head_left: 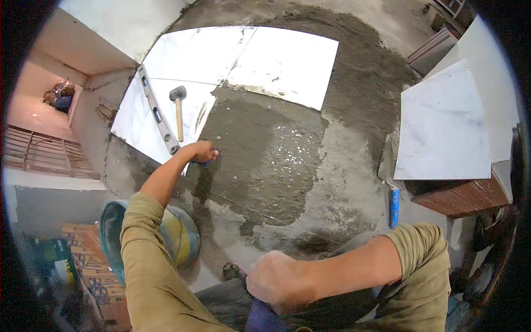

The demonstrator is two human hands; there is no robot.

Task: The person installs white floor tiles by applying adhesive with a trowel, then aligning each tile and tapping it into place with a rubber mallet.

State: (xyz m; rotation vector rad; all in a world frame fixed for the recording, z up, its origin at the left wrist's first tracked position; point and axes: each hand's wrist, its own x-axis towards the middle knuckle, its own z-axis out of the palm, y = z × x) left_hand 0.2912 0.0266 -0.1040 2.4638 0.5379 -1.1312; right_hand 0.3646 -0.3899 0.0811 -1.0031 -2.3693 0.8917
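My left hand is closed on a blue-handled tool, at the edge where white tile meets wet mortar. The tool's working end is hard to make out below the fist. On the laid white tiles lie a spirit level and a rubber mallet with a wooden handle. My right hand is a slightly blurred fist close to my body, above my legs. Whatever it may hold is hidden.
A bucket stands beside my left arm, near stacked cardboard boxes. To the right, a loose white tile leans over a brown box. A blue-handled tool lies on the floor there. Rough mortar extends beyond the tiles.
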